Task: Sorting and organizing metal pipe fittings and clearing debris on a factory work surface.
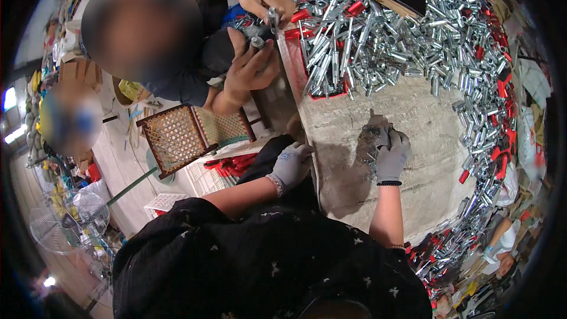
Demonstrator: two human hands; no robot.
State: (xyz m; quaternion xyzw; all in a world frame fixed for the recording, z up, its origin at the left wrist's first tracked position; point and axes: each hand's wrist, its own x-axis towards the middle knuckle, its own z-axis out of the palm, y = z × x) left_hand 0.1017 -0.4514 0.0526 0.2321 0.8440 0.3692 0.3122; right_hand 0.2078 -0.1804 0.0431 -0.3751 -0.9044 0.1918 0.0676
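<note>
The desk (413, 136) has a bare grey patch in its middle, and the hands have room there: the right hand (391, 155) rests on it over a small clump of metal parts (371, 139), with open surface to its right and towards the person. The left hand (292, 164) hangs at the desk's left edge. Further out the way is barred by a heap of silver tubes (378, 35), partly in a red tray (295, 32), and the heap curls down the right rim with red pieces (502, 153) mixed in. At the far left corner a co-worker's hands (255, 65) crowd the desk edge.
</note>
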